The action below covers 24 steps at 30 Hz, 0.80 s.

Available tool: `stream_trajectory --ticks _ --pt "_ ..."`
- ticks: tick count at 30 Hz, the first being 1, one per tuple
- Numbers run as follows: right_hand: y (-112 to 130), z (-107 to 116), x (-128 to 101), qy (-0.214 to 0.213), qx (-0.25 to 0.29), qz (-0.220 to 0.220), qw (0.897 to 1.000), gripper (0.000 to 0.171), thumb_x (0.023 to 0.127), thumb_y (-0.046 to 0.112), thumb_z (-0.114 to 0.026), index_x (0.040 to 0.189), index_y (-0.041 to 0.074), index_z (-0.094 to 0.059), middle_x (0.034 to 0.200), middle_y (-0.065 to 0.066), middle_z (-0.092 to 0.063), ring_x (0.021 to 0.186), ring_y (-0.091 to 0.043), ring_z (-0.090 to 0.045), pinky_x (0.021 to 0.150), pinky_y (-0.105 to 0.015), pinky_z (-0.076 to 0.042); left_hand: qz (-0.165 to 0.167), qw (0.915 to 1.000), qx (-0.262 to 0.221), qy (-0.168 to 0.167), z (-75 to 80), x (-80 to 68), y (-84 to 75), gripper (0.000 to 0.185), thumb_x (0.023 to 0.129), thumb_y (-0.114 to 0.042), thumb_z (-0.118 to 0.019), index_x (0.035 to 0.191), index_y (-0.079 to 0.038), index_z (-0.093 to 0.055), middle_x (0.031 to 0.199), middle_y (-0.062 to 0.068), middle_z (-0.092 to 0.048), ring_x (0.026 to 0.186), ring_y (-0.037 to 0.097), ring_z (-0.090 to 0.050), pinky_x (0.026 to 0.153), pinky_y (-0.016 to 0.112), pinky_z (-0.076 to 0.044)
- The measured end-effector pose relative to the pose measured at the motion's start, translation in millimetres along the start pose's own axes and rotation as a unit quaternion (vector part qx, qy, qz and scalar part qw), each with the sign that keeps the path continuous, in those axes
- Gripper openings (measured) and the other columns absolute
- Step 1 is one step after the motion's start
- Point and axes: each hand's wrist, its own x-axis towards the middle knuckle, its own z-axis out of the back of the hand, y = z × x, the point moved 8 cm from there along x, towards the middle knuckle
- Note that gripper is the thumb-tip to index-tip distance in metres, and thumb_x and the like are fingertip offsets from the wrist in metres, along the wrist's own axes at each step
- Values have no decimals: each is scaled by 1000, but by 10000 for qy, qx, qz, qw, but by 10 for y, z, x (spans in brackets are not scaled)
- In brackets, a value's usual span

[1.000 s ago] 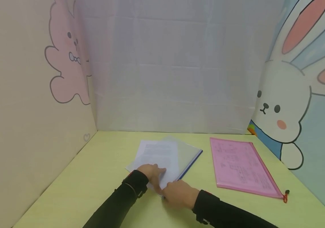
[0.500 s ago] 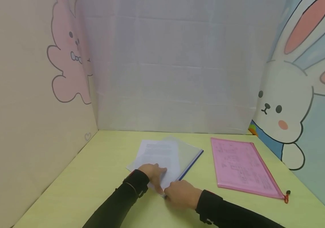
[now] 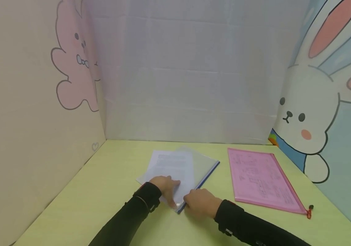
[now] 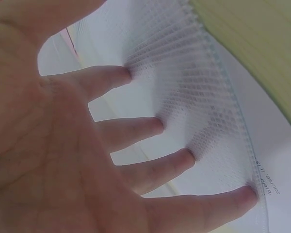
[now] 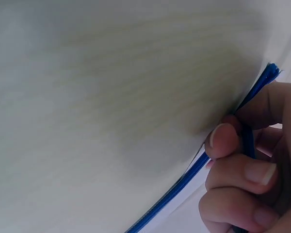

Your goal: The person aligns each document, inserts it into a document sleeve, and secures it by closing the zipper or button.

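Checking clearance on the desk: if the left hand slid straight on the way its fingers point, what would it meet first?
Probably nothing at first: the left hand points along the clear blue-edged zip pouch, then bare yellow-green table; depth is unclear.

Both arms in long black sleeves. Left sleeve (image 3: 123,218): dark strap around cuff, thin red edge at wrist. Right sleeve (image 3: 252,229): small pale buttons near cuff. Hands bare, fingernails short, unpainted.
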Motion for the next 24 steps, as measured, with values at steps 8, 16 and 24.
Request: stream_trajectory --ticks 8,16,24 --pt "-28 12 -14 -70 71 -64 9999 23 92 17 -66 72 14 -54 63 5 -45 55 -11 -41 50 -30 -41 14 10000 -75 -19 -9 9 -12 94 70 -52 -90 152 -33 -48 155 7 -47 139 26 -46 107 45 -44" --pt "-47 -11 -13 33 190 -77 9998 22 93 18 -65 74 15 -55 64 5 -45 55 -11 -42 51 -30 -40 28 10000 -25 -4 -17 7 -15 95 70 -53 -90 152 -34 -48 155 7 -47 138 26 -47 107 45 -44" --pt "-91 -26 2 20 198 -62 9998 21 94 20 -64 75 14 -56 63 5 -44 55 -11 -41 51 -29 -38 61 10000 -3 2 -23 21 -20 94 69 -53 -90 152 -34 -48 154 7 -47 138 25 -47 107 45 -44"
